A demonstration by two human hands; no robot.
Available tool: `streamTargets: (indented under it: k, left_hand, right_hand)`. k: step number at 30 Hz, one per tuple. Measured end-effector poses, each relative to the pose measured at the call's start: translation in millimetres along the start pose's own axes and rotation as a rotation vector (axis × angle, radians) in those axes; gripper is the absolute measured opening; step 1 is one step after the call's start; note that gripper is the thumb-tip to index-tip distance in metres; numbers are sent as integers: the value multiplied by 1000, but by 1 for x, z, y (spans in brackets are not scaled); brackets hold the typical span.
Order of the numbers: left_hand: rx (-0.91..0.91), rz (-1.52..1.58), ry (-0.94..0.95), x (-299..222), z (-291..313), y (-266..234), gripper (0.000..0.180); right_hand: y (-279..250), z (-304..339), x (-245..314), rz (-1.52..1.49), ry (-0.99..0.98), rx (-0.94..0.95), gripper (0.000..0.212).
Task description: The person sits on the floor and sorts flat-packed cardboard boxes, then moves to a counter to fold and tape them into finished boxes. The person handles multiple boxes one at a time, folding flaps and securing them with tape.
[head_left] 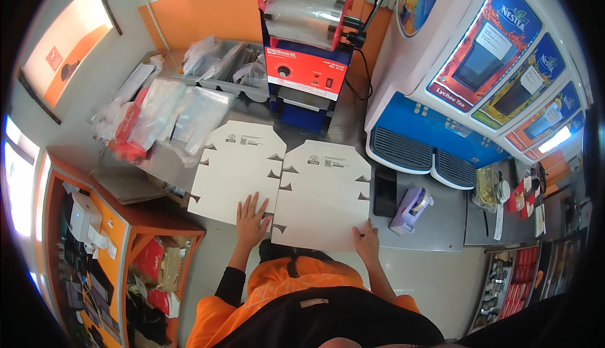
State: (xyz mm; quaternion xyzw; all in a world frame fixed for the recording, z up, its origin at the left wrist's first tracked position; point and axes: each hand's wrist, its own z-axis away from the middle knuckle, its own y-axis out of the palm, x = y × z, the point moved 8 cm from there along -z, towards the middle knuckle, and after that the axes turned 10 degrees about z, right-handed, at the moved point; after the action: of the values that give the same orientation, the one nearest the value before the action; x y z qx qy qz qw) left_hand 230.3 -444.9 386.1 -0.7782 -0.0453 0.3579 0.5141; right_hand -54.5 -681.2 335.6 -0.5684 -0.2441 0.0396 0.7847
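Observation:
Two flat white cardboard box blanks with notched side edges lie side by side on the metal counter. My left hand [252,219] rests with spread fingers on the lower right part of the left box blank [233,171]. At the near right corner of the right box blank [321,197], my right hand [366,239] grips the edge, with some fingers hidden. Both blanks have small dark printing near their far edges, and the right one lies nearer to me. Just right of it sit a black phone-like slab [385,191] and a purple tape dispenser [411,210].
A red and blue cup sealing machine [302,74] with film rolls stands behind the blanks. To the right rises a large drink dispenser [403,121]. Plastic bags [157,115] and a grey bin [217,83] occupy the back left. An orange shelf [120,228] stands at left.

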Motion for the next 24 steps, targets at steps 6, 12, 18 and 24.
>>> streamTargets:
  k: [6, 12, 18, 24]
  left_hand:
    - [59, 35, 11, -6, 2, 2, 65]
    - [296, 159, 125, -60, 6, 7, 94]
    - [205, -32, 243, -87, 17, 50, 99]
    - [216, 2, 321, -77, 13, 59, 96]
  right_hand:
    - [-46, -21, 33, 127, -151, -232, 68]
    - [-18, -50, 32, -50, -140, -355, 65]
    - [-7, -78, 7, -125, -36, -310, 58]
    - [-12, -96, 0, -372, 138, 286, 49]
